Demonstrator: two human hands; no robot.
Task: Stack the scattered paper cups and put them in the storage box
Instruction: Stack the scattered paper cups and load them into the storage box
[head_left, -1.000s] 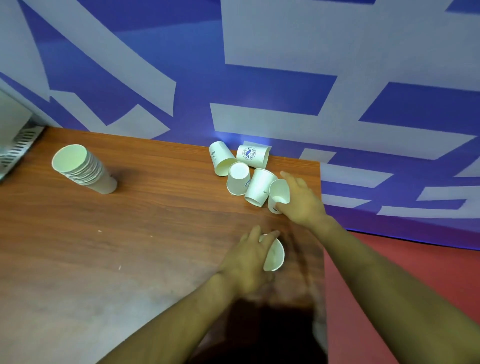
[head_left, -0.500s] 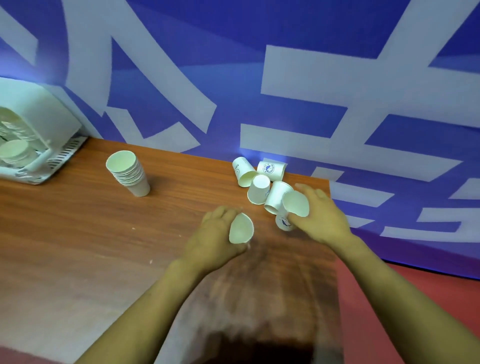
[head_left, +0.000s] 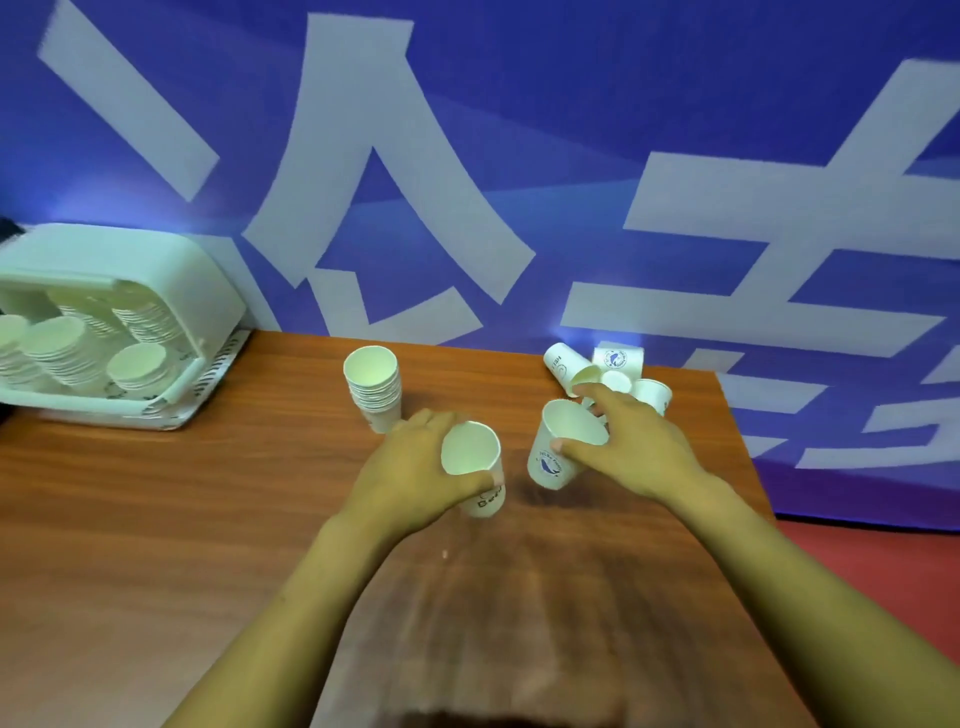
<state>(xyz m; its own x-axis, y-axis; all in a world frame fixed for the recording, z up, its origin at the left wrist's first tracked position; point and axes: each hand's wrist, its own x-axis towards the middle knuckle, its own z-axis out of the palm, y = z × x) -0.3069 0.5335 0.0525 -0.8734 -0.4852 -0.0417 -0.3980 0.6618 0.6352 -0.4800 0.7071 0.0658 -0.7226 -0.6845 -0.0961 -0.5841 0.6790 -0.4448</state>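
Observation:
My left hand (head_left: 415, 475) grips a white paper cup (head_left: 474, 467), mouth up, above the middle of the wooden table (head_left: 156, 519). My right hand (head_left: 634, 447) holds a second cup (head_left: 558, 447) with a blue logo, tilted slightly, just right of the first; the two cups are apart. A stack of cups (head_left: 375, 392) stands upright behind my left hand. Several loose cups (head_left: 605, 371) lie in a cluster at the far right of the table, partly hidden by my right hand. The white storage box (head_left: 156, 270) at far left holds several cup stacks.
A blue wall with large white shapes (head_left: 467, 156) runs right behind the table. The table's right edge (head_left: 748, 467) drops to a red floor (head_left: 883, 597). The box sits on a perforated white lid or tray (head_left: 208, 384).
Both hands have lifted their cups and brought them upright and closer together near the table's middle. The view has swung left, bringing the storage box fully into sight.

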